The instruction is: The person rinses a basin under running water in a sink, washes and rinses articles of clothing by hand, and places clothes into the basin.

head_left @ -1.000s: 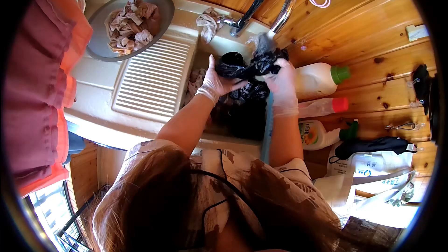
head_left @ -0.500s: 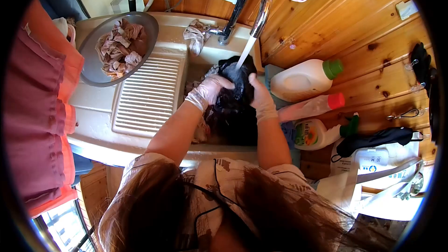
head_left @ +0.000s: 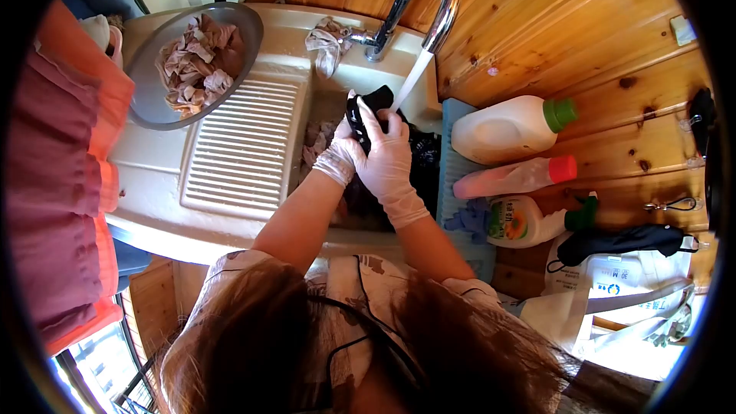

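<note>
Biggest first: we have the sink unit (head_left: 146, 192), pale and glossy, its moulded washboard (head_left: 241, 146) ribbed in straight ridges; splashes could reach it if the stream glances off cloth. At the far left corner we log a round grey basin (head_left: 140, 96) with crumpled pinkish-brown cloth (head_left: 201, 61) inside; a bump could shift it. Dark cloth (head_left: 425, 157), shiny and wet-looking, lies in the well; we can't tell whether it joins the held piece, and if so, lifting could drag it. Just right of the well, a smooth white bottle (head_left: 498, 130) with a green cap could topple if the right arm swings out. Both hands, the left (head_left: 346, 147) partly behind the right (head_left: 387, 165), have fingers curled closed around one bunched black cloth (head_left: 376, 100), soft and folded, above the well near the tap; thin whitish gloves (head_left: 406, 205) could slip on it when wet. Smallest, the narrow white water stream (head_left: 412, 77) falls just beside the fingers; water could run into a loose cuff.
</note>
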